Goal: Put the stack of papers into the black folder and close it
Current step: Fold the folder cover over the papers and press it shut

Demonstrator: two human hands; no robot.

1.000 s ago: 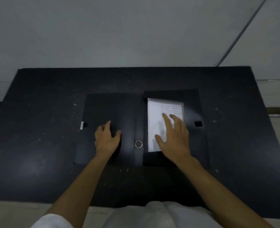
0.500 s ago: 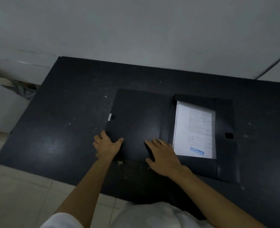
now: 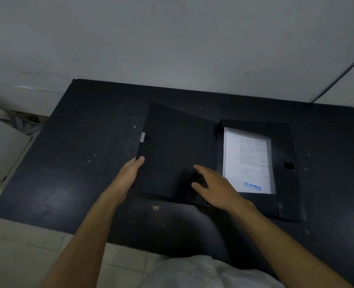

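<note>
The black folder (image 3: 172, 142) lies open on a black table (image 3: 84, 167). The stack of white papers (image 3: 248, 161), stamped with a blue "REJECTED", sits in the folder's right half under its flaps. The folder's left cover is tilted up off the table. My left hand (image 3: 128, 173) grips that cover at its left edge, thumb on top and fingers hidden beneath. My right hand (image 3: 215, 188) is over the cover's lower right part near the spine, fingers apart, holding nothing.
A small black fastener patch (image 3: 288, 165) sits on the folder's right flap and a silver tab (image 3: 142, 136) on the cover's left edge. A white box (image 3: 3, 150) stands on the tiled floor left of the table. A grey wall rises behind.
My left hand has slid to the cover's left edge and raised it. My right hand came off the papers and now hovers near the spine. The view has shifted left.
</note>
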